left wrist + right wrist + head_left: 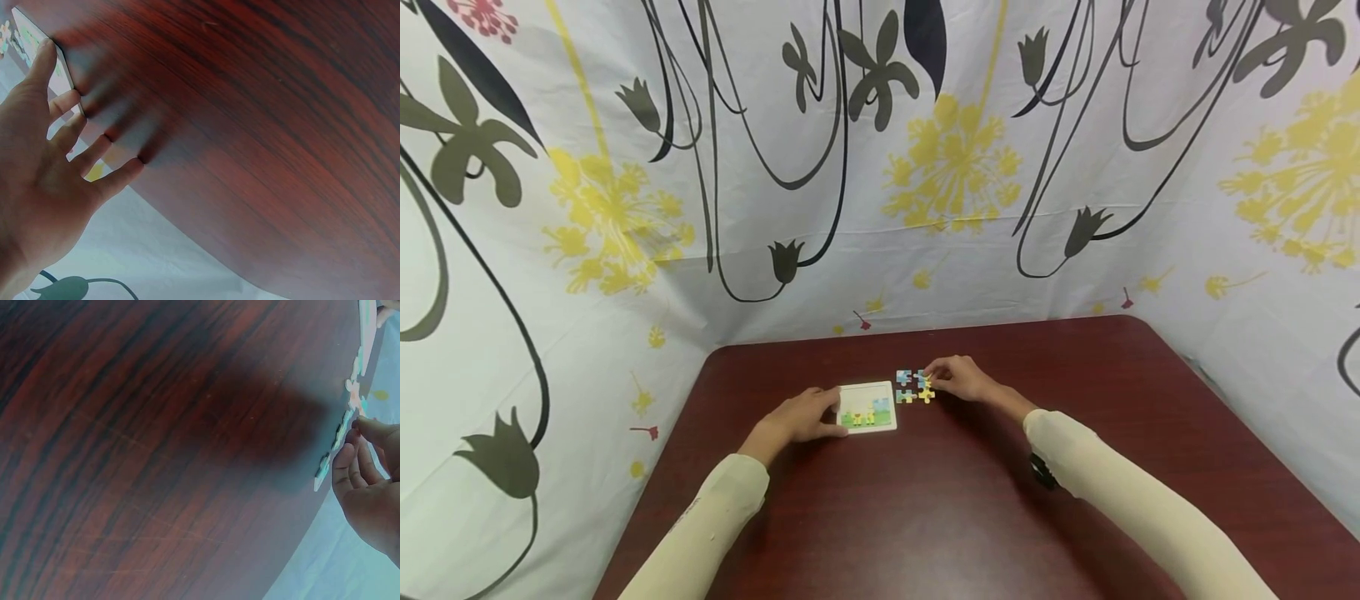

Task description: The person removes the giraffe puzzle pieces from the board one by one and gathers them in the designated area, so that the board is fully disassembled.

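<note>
A white-framed puzzle board lies on the table, with a few green, yellow and blue pieces along its lower and right part. At its left edge my left hand touches the frame with thumb and index finger, while the other fingers spread toward the tabletop. Just right of the board is a small group of loose jigsaw pieces, blue, green and yellow. My right hand pinches a jigsaw piece at the group's right side, and its fingertips partly cover it. In the right wrist view the pieces appear edge-on beside the bent fingers.
The dark red wooden table has rounded far corners. A white cloth printed with flowers and stems hangs behind it and on both sides. A dark band shows at the right sleeve.
</note>
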A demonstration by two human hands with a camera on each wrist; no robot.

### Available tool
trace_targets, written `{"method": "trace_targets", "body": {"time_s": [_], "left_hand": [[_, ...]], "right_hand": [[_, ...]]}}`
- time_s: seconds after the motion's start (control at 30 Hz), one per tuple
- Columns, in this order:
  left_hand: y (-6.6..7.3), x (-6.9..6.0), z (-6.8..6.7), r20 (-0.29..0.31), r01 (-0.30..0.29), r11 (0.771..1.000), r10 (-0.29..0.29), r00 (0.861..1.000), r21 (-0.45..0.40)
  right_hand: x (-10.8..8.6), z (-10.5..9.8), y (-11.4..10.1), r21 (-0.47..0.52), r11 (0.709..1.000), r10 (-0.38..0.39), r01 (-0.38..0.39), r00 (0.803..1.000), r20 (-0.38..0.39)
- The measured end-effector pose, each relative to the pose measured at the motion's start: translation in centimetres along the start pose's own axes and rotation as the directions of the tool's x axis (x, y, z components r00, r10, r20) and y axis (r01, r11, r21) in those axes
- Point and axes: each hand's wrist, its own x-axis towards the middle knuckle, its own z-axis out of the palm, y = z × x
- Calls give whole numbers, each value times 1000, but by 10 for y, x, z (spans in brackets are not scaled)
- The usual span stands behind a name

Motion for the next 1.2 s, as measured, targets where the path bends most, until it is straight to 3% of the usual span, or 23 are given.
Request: {"method": "trace_targets", "body": {"time_s": [0.17, 0.6, 0.83, 1.2], "left_hand": [[0, 0, -1, 2, -12, 1000, 12, 1000, -3], [0, 1, 2, 0, -35, 999, 35, 999, -2], [0, 0, 1, 2, -19, 1000, 19, 1000, -6], [1, -1, 0, -4, 10, 1000, -10, 1000, -8]], "right_hand": [[-1, 3, 5, -16, 999, 41, -41, 999, 12], [-8, 4, 5, -43, 998, 38, -38, 999, 0], [-9, 1, 5, -16, 999, 44, -44, 999, 8], [1, 9, -3, -9, 1000, -19, 19, 1000, 16]]}}
